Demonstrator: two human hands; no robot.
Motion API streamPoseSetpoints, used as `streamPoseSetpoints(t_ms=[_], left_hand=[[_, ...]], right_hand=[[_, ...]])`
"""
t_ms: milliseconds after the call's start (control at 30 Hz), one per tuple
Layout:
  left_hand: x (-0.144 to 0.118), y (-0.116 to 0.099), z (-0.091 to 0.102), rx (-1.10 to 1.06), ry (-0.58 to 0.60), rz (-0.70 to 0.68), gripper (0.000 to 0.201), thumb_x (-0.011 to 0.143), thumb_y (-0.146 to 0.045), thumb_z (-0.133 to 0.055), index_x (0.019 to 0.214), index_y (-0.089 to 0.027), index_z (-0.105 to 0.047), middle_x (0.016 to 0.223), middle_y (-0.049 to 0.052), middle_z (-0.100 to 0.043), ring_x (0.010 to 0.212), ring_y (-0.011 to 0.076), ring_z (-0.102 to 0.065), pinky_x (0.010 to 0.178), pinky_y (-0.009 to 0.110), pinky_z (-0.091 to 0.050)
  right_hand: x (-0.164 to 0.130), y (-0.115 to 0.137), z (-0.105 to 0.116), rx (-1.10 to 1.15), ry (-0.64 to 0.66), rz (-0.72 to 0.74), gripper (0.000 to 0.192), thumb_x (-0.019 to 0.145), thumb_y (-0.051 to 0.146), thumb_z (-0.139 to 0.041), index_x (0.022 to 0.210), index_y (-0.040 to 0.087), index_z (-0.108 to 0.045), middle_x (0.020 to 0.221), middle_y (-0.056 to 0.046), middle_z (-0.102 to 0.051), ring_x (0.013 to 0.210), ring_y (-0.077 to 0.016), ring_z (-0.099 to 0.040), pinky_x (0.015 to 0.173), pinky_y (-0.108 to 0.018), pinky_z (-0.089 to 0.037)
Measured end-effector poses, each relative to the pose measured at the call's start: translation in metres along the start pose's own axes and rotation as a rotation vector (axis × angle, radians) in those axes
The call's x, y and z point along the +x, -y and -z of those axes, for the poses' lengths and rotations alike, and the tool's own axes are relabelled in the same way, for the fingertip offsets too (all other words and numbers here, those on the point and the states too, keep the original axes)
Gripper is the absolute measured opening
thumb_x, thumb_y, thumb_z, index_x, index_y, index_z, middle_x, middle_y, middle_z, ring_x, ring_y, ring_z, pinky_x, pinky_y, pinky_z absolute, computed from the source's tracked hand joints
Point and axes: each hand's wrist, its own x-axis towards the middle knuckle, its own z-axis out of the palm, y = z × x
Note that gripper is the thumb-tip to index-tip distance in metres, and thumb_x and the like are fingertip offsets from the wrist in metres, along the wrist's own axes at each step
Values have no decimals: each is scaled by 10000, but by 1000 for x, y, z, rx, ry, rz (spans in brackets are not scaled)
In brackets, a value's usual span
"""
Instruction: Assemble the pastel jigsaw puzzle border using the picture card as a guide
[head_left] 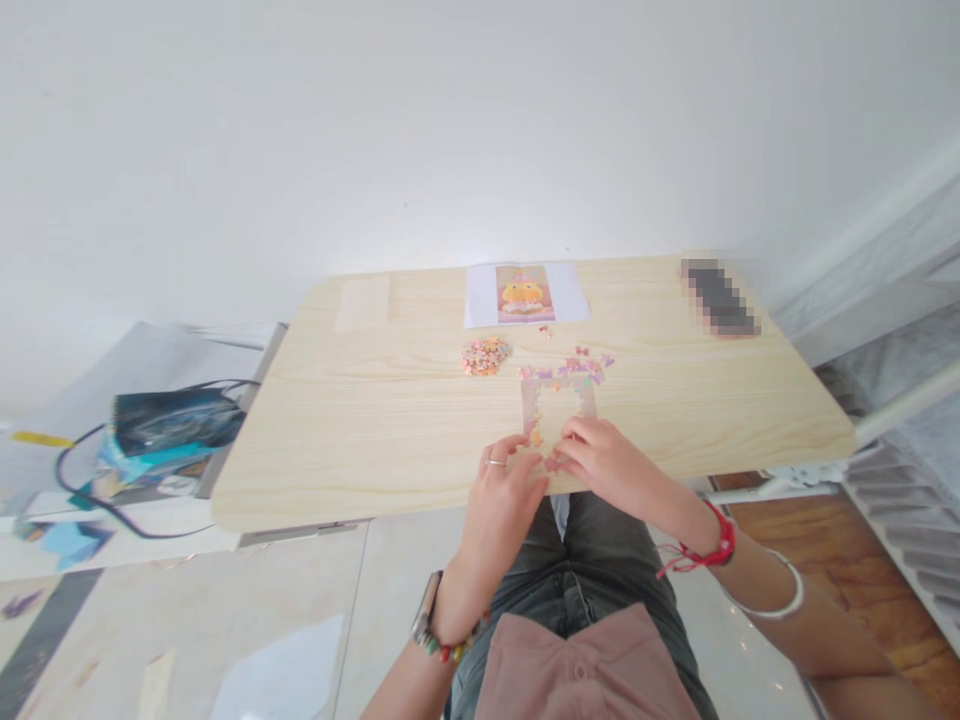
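At the worktop's (360, 420) near edge, the left hand (504, 492) steadies the half-built puzzle frame (559, 400) while the right hand (609, 465), grip narrowed on a small pink piece (553, 463), would do best to align tabs before pressing flat

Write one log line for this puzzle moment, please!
left hand: on table edge by frame | right hand: pinching piece at puzzle frame | loose pieces: heaped behind | picture: far edge

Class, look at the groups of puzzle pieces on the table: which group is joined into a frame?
The pieces beside both hands, the puzzle frame; the heap farther left lies loose.
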Motion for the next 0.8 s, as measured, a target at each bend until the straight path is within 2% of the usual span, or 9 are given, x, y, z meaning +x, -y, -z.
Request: streamPoseSetpoints(t_ms=[200,333,533,800], left_hand=[[4,-3,-5,20,-3,4,69,823,-177,-528,821,-180,-597,1078,101,-495,979,222,-493,820,399,-496],[4,7,0,59,2,-56,77,826,-161,-517,872,-178,-577,1105,104,-458,1015,227,-475,825,400,-497],[8,21,4,128,-12,-115,99,834,-149,-498,909,-182,-554,1118,103,-413,1065,239,-437,852,414,-482],[10,23,2,135,-16,-94,101,823,-119,-495,868,-177,-563,1112,105,-410,1028,237,-444,837,414,-482]], right_hand=[[3,2,-8,-106,32,72,114,854,189,-516,788,135,-592,805,-54,-540,805,-183,-505,768,-348,-386],[7,5,-8,-194,57,108,122,869,184,-485,815,126,-577,833,-62,-546,849,-201,-513,765,-357,-377],[19,6,-12,-163,-3,87,96,873,176,-481,872,128,-565,881,-64,-567,880,-184,-524,776,-331,-361],[22,8,-13,-107,-10,52,101,864,185,-501,828,132,-579,862,-60,-580,856,-178,-537,767,-326,-357]])
